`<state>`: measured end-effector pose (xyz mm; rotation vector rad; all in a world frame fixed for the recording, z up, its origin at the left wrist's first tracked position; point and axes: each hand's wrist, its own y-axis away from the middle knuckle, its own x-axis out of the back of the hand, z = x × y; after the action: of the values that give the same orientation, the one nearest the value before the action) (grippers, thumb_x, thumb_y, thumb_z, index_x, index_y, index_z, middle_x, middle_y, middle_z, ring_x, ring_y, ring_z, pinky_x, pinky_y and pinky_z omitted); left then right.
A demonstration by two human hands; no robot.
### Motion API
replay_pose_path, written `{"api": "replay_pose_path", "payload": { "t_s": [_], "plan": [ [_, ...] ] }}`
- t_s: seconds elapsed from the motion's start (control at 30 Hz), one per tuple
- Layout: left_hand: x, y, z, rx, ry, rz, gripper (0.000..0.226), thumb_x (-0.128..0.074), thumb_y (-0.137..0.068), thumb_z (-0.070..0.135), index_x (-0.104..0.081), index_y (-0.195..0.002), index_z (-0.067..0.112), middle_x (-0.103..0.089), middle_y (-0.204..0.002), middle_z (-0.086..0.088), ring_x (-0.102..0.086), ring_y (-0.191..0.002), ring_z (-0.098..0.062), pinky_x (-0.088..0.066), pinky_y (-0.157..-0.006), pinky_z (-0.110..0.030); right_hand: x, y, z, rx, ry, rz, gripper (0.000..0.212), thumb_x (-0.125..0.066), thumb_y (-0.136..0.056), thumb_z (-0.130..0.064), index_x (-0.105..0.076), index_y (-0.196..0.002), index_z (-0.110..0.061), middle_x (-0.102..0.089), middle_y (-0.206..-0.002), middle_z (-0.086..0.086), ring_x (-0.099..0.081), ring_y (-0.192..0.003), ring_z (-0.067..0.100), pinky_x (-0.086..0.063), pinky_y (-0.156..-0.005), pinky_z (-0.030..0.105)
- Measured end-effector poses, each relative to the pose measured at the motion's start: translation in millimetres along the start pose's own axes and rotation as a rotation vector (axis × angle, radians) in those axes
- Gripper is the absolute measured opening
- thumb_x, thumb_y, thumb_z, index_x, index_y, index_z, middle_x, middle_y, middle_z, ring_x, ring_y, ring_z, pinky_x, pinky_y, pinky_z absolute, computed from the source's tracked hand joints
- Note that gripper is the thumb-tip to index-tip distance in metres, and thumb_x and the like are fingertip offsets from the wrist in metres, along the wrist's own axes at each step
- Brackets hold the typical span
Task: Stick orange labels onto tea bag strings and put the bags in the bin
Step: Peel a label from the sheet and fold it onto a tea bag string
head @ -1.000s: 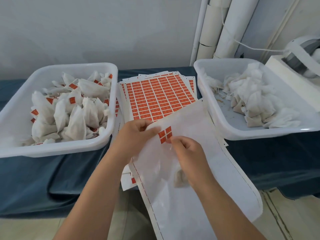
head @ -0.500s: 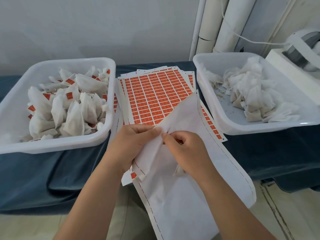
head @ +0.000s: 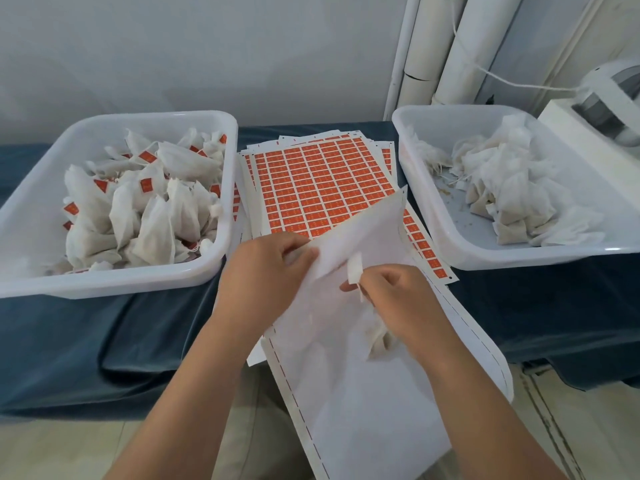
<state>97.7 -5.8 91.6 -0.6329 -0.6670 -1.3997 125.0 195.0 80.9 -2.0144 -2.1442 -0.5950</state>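
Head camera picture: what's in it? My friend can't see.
The left hand holds the folded edge of a white sheet; the right hand pinches a label, gripping a tea bag. Label sheets lie between a left bin and right bin of bags.

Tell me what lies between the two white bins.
A stack of orange label sheets lies between the left bin and the right bin, in the head view.
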Motion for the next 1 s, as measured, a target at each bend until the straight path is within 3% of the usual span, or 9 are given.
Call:
{"api": "replay_pose_path", "payload": {
  "t_s": [0.1,0.2,0.27,0.33,0.4,0.53,0.67,0.77,1.0],
  "plan": [
    [-1.9,-2.5,1.2,-0.078,-0.277,0.161,0.037,-0.064,-0.102,0.045,-0.062,-0.137,0.033,-0.069,-0.134,0.007,-0.067,-0.120,-0.020,-0.053,-0.106,-0.049,6.6,0.5,6.1,-0.033,-0.027,-0.005,0.032,-0.049,-0.082,-0.031,-0.076,-0.074,-0.016,-0.069,-0.068,-0.012,-0.043,-0.069,0.021,-0.042,-0.068,0.035],
    [-8.2,1.6,8.0,-0.231,-0.320,0.351,0.041,-0.069,-0.100,0.041,-0.063,-0.139,0.031,-0.064,-0.145,0.004,-0.057,-0.135,-0.023,-0.044,-0.114,-0.051,12.7,3.2,7.1,-0.024,-0.056,-0.054,0.034,-0.048,-0.082,-0.035,-0.076,-0.073,-0.019,-0.069,-0.069,-0.013,-0.044,-0.061,0.008,-0.041,-0.059,0.016],
    [-9.8,6.7,16.8,-0.191,-0.103,0.202,0.034,-0.055,-0.100,0.060,-0.072,-0.119,0.037,-0.073,-0.122,0.014,-0.068,-0.107,-0.005,-0.054,-0.100,-0.036,15.6,5.2,5.9,0.004,-0.072,-0.086,0.036,-0.050,-0.085,-0.034,-0.077,-0.080,-0.010,-0.059,-0.061,-0.014,-0.043,-0.059,0.006,-0.040,-0.057,0.013],
    [-11.5,8.4,24.7,0.009,0.224,-0.167,0.055,-0.044,-0.089,0.078,-0.077,-0.094,0.035,-0.077,-0.095,0.016,-0.069,-0.083,-0.004,-0.056,-0.080,-0.022,16.3,7.0,5.5,0.024,-0.057,-0.104,0.034,-0.052,-0.088,-0.028,-0.068,-0.076,-0.001,-0.058,-0.060,-0.015,-0.045,-0.061,0.016,-0.039,-0.065,0.027],
    [-10.7,9.6,29.0,0.131,0.435,-0.357,0.039,-0.057,-0.091,0.070,-0.082,-0.087,0.041,-0.077,-0.089,0.020,-0.070,-0.082,0.002,-0.051,-0.075,-0.022,15.4,8.8,2.8,0.027,-0.046,-0.111,0.034,-0.052,-0.087,-0.027,-0.056,-0.073,0.004,-0.065,-0.063,-0.019,-0.058,-0.070,0.029,-0.041,-0.070,0.038],
    [-9.3,11.2,26.8,0.157,0.589,-0.340,0.016,-0.075,-0.095,0.039,-0.082,-0.081,0.041,-0.078,-0.090,0.016,-0.070,-0.079,0.002,-0.052,-0.080,-0.028,14.4,9.9,0.5,0.013,-0.058,-0.109,0.060,-0.049,-0.072,-0.047,-0.068,-0.090,0.007,-0.067,-0.065,-0.021,-0.048,-0.061,0.005,-0.043,-0.070,0.037],
    [-9.1,15.6,23.3,0.254,0.842,-0.150,0.011,-0.075,-0.095,0.039,-0.082,-0.087,0.037,-0.080,-0.091,0.007,-0.073,-0.074,-0.006,-0.055,-0.079,-0.031,15.8,11.8,5.0,-0.031,-0.087,-0.048,0.035,-0.049,-0.088,-0.034,-0.081,-0.088,-0.020,-0.066,-0.067,-0.021,-0.050,-0.061,0.002,-0.045,-0.072,0.028],
    [-14.4,18.9,17.7,0.331,0.974,-0.001,0.007,-0.076,-0.094,0.039,-0.082,-0.093,0.039,-0.081,-0.093,0.003,-0.075,-0.076,-0.007,-0.056,-0.072,-0.026,21.8,14.3,7.7,0.022,-0.196,-0.024,0.032,-0.056,-0.104,-0.021,-0.082,-0.096,-0.036,-0.074,-0.085,-0.010,-0.058,-0.071,0.011,-0.048,-0.078,0.028],
    [-32.4,31.7,20.9,0.409,1.348,0.044,0.018,-0.066,-0.103,0.017,-0.083,-0.100,0.012,-0.081,-0.108,-0.012,-0.079,-0.104,-0.024,-0.062,-0.083,-0.023,29.4,26.8,-4.4,0.177,-0.171,0.004,0.053,-0.070,-0.099,-0.040,-0.046,-0.141,-0.061,-0.080,-0.107,-0.013,-0.073,-0.107,0.004,-0.047,-0.100,0.032]
  ]
}}
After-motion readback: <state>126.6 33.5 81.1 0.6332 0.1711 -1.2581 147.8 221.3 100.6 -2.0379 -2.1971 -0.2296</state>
